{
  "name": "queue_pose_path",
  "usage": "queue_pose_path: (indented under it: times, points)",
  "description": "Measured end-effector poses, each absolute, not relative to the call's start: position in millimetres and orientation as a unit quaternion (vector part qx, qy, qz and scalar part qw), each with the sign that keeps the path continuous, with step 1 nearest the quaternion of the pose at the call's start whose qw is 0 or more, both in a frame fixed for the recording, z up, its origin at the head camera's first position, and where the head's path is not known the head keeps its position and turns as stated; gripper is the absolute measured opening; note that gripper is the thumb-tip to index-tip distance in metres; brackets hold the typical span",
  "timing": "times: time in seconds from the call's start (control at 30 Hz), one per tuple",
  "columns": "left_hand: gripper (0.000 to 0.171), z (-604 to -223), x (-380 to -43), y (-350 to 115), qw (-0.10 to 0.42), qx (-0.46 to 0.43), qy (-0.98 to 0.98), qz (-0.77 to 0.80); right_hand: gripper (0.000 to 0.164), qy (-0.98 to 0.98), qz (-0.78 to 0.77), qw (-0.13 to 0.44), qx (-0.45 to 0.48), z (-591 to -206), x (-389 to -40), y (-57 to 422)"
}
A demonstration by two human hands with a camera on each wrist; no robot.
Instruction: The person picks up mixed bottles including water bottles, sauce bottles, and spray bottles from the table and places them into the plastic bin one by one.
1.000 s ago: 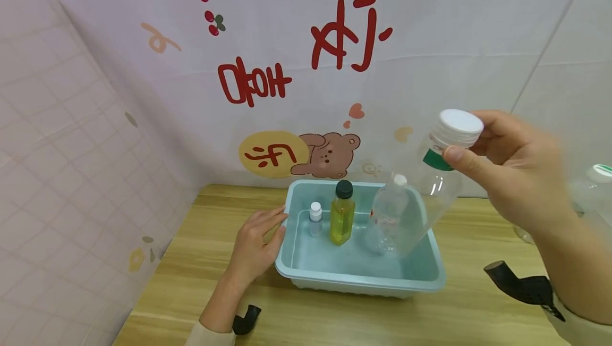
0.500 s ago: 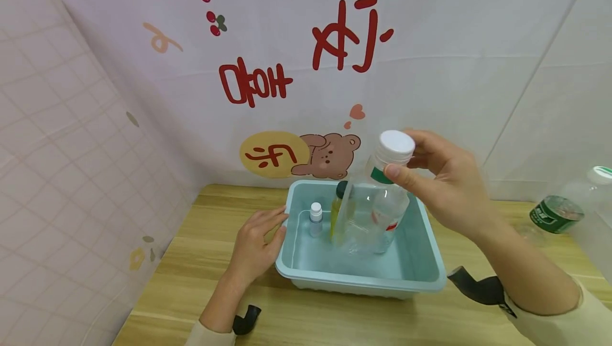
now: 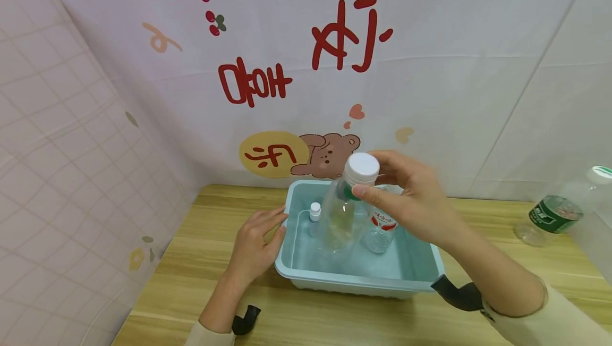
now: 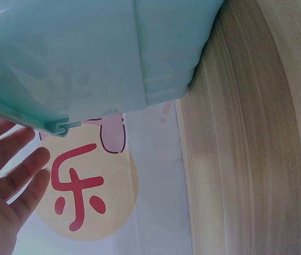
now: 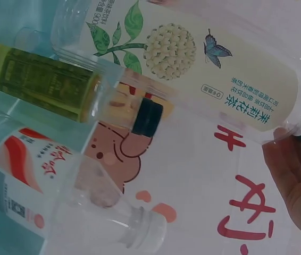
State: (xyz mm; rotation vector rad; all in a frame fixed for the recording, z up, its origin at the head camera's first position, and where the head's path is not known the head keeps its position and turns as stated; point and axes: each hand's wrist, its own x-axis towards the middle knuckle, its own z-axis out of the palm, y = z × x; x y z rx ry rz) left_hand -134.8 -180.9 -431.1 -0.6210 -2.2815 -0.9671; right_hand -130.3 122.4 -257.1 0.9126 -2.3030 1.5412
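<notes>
Here my right grip pinches the flower-labelled bottle by its neck, its lower part in the blue basin beside the yellow bottle, my left grip loosely extended at the rim.

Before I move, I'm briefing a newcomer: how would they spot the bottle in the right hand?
Find the light-blue tub. There the right hand holds a large clear bottle. Unlike its neighbours, it shows a pale flower cluster and a blue butterfly on its label.
</notes>
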Motion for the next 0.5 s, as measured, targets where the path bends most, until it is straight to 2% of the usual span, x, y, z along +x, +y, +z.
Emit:
queue_pose_path:
  times: [0.5]
  points:
    - [0.027, -431.6, -135.5, -182.0, 0.294, -0.237, -0.854, -0.359, 0.035, -0.815, 0.498, 0.033, 0.293, -287.1, -136.1, 110.1]
